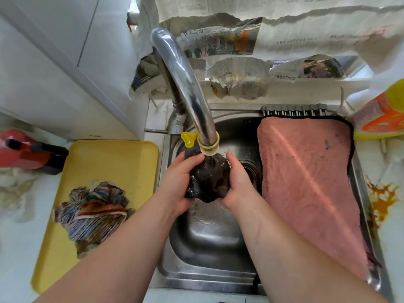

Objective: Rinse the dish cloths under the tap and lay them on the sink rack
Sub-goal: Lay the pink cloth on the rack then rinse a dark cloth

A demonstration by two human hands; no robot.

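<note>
Dark dish cloth (208, 178), bunched into a wad, sits directly beneath the tap (185, 84) outlet. Left hand (180, 182) and right hand (239, 182) grip it from either side, fingers curled round it. The sink rack (293, 110), carrying a pink cloth (306, 182), lies to the right, nearer the right hand.
</note>
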